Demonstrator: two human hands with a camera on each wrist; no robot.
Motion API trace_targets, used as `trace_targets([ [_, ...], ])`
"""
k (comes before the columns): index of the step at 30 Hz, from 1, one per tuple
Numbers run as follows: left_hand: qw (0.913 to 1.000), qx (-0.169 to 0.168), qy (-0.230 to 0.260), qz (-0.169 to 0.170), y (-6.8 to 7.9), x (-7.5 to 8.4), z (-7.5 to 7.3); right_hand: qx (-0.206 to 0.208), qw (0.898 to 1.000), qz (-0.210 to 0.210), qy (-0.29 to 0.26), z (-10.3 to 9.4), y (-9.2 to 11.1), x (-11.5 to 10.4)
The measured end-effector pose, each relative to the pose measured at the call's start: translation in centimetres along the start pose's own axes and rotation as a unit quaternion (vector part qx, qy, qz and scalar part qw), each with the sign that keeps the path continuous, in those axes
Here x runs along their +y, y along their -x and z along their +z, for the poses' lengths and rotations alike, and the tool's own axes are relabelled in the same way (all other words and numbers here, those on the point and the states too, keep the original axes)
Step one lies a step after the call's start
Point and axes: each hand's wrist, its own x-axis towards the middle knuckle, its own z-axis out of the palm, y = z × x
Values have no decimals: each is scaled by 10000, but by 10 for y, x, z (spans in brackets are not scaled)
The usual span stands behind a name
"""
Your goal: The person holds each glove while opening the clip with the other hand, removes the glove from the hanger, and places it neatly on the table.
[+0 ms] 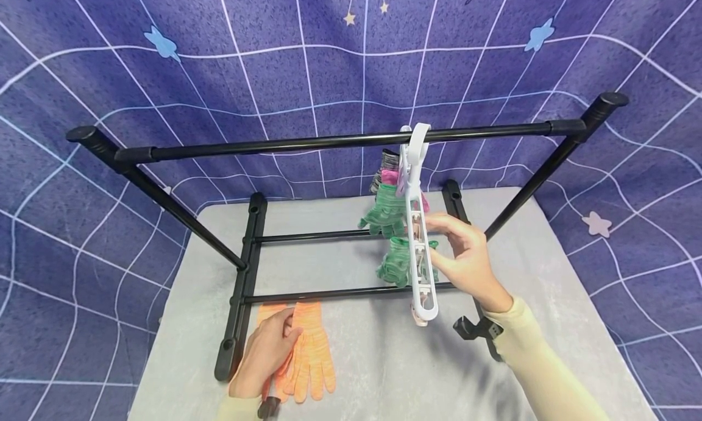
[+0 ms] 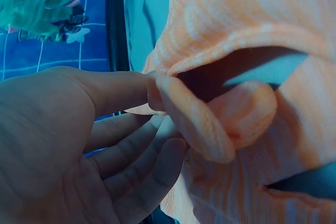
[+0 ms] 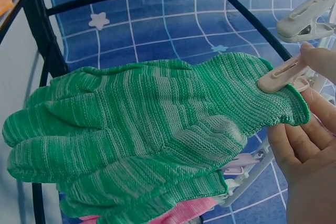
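Observation:
My left hand (image 1: 267, 346) pinches an orange-and-white knit glove (image 2: 197, 121) between thumb and fingers. Beside it lies another orange glove (image 1: 311, 348), flat with its fingers toward me. Over on the right, my right hand (image 1: 465, 253) is at a white clip hanger (image 1: 419, 142) hooked over a black bar. Its thumb and fingers pinch a pale pink clip (image 3: 281, 77), which sits on the cuff of a green-and-white knit glove (image 3: 142, 114). Behind it hang another green glove (image 1: 388, 208) and a pink glove (image 3: 186, 211).
A black rack bar (image 1: 274, 145) crosses above the table, carried by slanted side posts. Two lower rods (image 1: 329, 295) run between the rack's feet (image 1: 241, 293). A grey-and-black cuff (image 1: 390, 159) hangs farthest back. A patterned blue curtain (image 1: 219, 86) surrounds the grey table (image 1: 356, 360).

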Motion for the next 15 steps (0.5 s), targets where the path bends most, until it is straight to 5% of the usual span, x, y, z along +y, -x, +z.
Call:
trace_targets([
  [15, 9994, 171, -285, 73, 6, 0, -3, 88, 9999, -95, 8, 2, 2, -1],
])
